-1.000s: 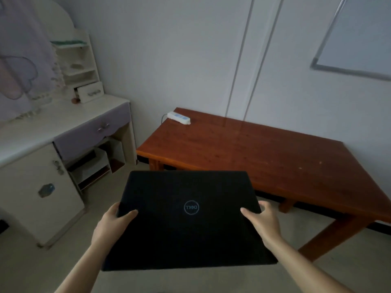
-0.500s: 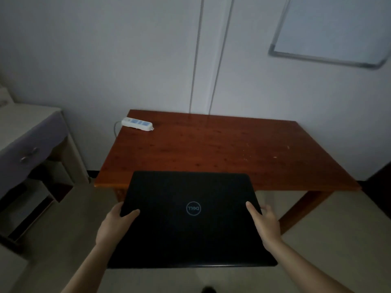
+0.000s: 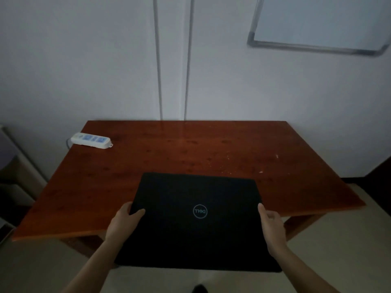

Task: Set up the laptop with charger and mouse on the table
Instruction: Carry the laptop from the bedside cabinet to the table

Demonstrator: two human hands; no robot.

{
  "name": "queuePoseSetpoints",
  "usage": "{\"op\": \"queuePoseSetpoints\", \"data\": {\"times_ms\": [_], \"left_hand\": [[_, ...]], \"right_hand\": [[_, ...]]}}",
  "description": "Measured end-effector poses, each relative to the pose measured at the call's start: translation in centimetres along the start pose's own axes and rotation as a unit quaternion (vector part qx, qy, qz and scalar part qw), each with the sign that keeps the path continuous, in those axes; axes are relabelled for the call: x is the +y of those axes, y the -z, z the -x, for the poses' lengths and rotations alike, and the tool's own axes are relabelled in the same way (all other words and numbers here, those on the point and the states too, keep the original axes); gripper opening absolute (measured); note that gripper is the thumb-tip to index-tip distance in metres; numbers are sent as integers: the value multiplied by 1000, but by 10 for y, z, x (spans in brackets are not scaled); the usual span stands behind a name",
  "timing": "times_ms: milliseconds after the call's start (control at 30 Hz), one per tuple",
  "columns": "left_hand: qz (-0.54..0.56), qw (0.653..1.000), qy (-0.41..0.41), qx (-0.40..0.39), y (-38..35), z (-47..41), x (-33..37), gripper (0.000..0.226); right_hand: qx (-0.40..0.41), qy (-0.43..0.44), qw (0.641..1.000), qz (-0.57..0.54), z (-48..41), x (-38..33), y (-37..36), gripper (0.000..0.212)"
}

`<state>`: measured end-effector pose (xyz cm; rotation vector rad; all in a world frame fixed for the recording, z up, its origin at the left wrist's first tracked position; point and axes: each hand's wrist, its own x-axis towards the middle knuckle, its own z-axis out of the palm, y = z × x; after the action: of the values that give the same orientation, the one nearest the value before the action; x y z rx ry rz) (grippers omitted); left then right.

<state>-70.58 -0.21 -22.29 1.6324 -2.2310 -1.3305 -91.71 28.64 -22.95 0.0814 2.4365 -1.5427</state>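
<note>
Over table (image 3: 222,149) near edge | laptop (image 3: 198,223), closed | your left hand (image 3: 123,220) grips left side, thumb on lid | your right hand (image 3: 271,226) clasps right side, fingers curled under

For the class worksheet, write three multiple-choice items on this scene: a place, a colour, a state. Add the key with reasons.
1. Where on the table does the power strip lie? A) far left corner B) near right corner C) centre
2. What colour is the lid of the laptop? A) silver B) black C) white
3. The laptop is: A) open B) closed, gripped by the left hand and right hand C) closed, untouched
Key: 1 A, it sits at the far left corner; 2 B, the lid is black; 3 B, lid down, a hand on each side.
</note>
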Motion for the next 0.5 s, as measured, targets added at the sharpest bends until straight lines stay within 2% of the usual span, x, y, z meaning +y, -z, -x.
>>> {"op": "queuePoseSetpoints", "data": {"times_ms": [233, 500], "left_hand": [[-5, 998, 66, 4, -44, -36, 46, 54], [-19, 994, 108, 29, -55, -78, 66, 54]], "right_hand": [[-13, -24, 999, 46, -96, -9, 1, 43], [-36, -42, 996, 74, -156, -24, -35, 47]]}}
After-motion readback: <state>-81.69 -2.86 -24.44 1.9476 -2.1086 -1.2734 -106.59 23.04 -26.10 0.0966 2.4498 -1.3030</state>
